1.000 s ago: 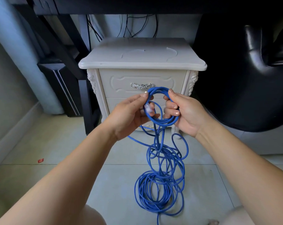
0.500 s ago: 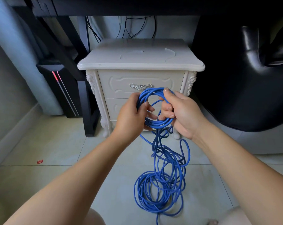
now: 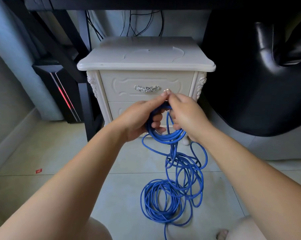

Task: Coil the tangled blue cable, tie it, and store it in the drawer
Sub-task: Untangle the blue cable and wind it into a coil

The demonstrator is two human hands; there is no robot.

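Both hands grip one small coil of blue cable (image 3: 165, 135): left hand (image 3: 139, 118) fingers curled through the loop, right hand (image 3: 186, 115) pinching its top, fingertips meeting. Rest of cable hangs tangled to floor tiles (image 3: 122, 170), before closed drawer (image 3: 146, 87).

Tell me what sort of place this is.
Probably a home bedroom or study: a white carved nightstand with drawers, a black computer tower with a red light strip, and a tiled floor.

- One wide-angle head cam, above and facing the nightstand (image 3: 146, 56) front-on, tilted down.
- Close range; floor (image 3: 59, 179) before the nightstand fills lower frame.
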